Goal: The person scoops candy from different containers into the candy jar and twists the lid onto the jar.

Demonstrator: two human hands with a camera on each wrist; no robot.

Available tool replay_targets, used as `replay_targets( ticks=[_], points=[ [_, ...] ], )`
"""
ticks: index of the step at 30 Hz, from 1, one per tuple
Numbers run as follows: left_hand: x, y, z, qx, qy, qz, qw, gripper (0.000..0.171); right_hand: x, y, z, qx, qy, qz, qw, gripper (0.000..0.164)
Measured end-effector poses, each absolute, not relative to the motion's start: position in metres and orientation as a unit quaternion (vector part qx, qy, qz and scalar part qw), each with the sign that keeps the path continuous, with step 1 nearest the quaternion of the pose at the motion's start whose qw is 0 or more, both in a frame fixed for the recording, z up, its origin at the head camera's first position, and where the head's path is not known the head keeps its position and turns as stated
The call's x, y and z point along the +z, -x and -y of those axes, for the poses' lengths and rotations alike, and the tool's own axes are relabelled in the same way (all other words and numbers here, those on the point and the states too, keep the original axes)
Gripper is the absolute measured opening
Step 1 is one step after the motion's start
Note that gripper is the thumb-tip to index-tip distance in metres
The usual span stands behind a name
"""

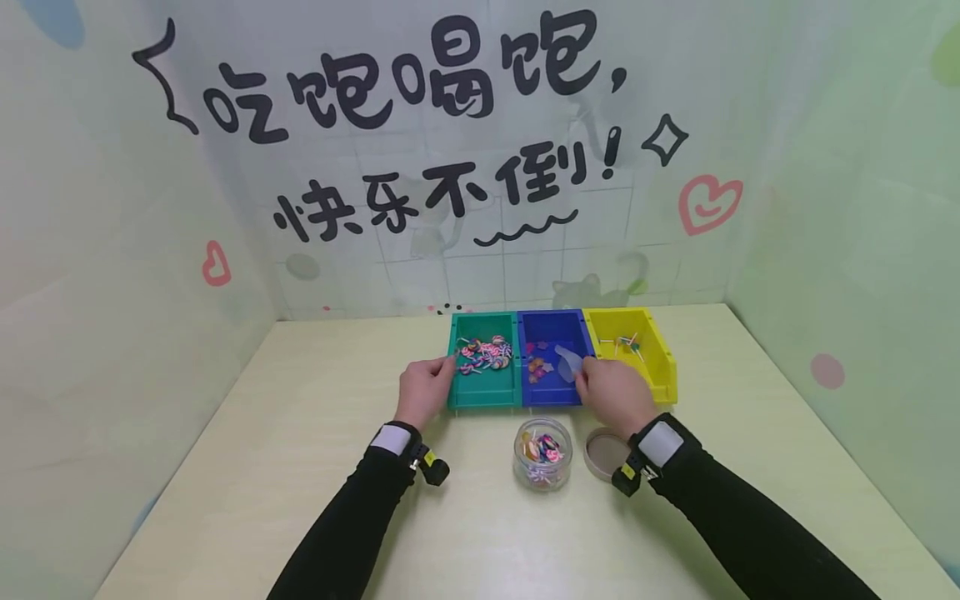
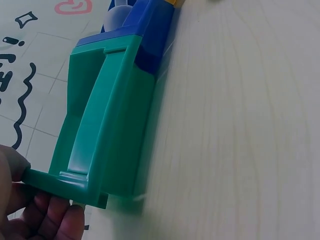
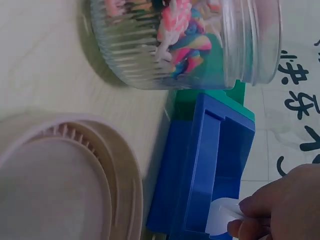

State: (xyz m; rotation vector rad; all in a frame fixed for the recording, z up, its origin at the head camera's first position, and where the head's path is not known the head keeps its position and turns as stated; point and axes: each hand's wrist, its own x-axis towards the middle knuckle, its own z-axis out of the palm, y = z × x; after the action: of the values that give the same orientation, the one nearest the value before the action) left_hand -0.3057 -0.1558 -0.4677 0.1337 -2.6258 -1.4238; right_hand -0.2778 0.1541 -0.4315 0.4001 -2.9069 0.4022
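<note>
My left hand (image 1: 425, 388) grips the left wall of the green bin (image 1: 484, 395); in the left wrist view its thumb is over the rim and its fingers curl underneath. Small swirled lollipop-like pieces (image 1: 487, 354) lie in that bin. With my right hand (image 1: 617, 392) I pinch the handle of a translucent white scoop (image 3: 220, 216), its bowl inside the blue bin (image 1: 551, 324). Next to the scoop lie small orange and pink pieces (image 1: 537, 368). The scoop's handle is mostly hidden by my fingers.
A yellow bin (image 1: 663, 364) with a few small sticks (image 1: 630, 342) adjoins the blue one. In front stands an uncovered clear jar (image 1: 543, 475) holding colourful pieces. Its round beige lid (image 3: 55, 185) lies to the right, partly under my right wrist in the head view. Walls border the table.
</note>
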Motion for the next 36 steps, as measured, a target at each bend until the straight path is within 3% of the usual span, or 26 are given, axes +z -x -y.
replay_targets(
  ticks=[12, 21, 30, 36],
  points=[
    [-0.469, 0.307, 0.156, -0.470, -0.034, 0.878, 0.085, 0.049, -0.431, 0.287, -0.146, 0.110, -0.183, 0.976, 0.035, 0.019],
    [-0.468, 0.307, 0.157, -0.474, -0.038, 0.877, 0.070, 0.053, -0.436, 0.295, -0.145, 0.143, -0.207, 0.967, 0.030, 0.021],
    [-0.462, 0.304, 0.158, -0.484, -0.046, 0.873, 0.047, 0.057, -0.444, 0.311, -0.146, 0.241, -0.131, 0.960, -0.044, 0.037],
    [-0.460, 0.304, 0.158, -0.483, -0.045, 0.874, 0.031, 0.057, -0.442, 0.314, -0.139, 0.354, -0.024, 0.930, -0.096, 0.044]
  ],
)
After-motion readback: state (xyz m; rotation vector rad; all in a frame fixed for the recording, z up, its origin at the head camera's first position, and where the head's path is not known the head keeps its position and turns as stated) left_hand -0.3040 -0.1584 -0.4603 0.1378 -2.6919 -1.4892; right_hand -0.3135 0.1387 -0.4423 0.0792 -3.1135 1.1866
